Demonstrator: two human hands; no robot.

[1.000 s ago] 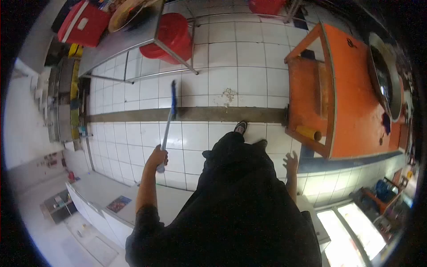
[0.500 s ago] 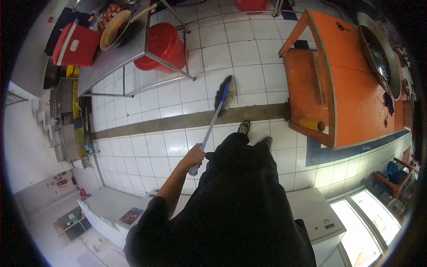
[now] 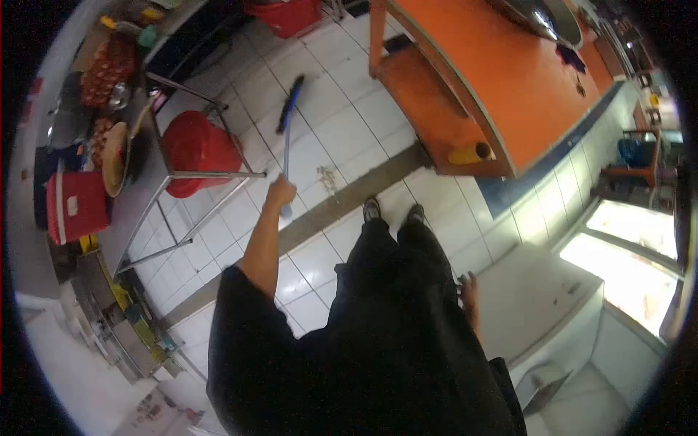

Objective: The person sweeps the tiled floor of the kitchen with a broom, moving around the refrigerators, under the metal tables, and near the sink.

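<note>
My left hand [image 3: 279, 193] is wrapped round the grey handle of a broom [image 3: 292, 105], near the handle's end. The broom's blue head with dark bristles reaches out over the white floor tiles, ahead of my feet. A small scatter of debris [image 3: 327, 179] lies on the tiles to the right of the handle, beside the dark floor strip [image 3: 392, 168]. Low at my right side, my right hand [image 3: 470, 291] shows in part, fingers apart, with no object visible in it. It appears close to a white chest-like appliance [image 3: 538, 291].
An orange table [image 3: 494, 80] with a lower shelf stands ahead to the right. To the left is a metal table [image 3: 138, 196] with a red bucket [image 3: 200, 152] beneath it and a red cooler box [image 3: 78, 207] beside it. Another red container [image 3: 291, 18] stands at the back.
The view has turned and moved forward. My left arm has stretched out, and the broom head is now beyond the floor strip, apart from the debris. My right hand has come into view.
</note>
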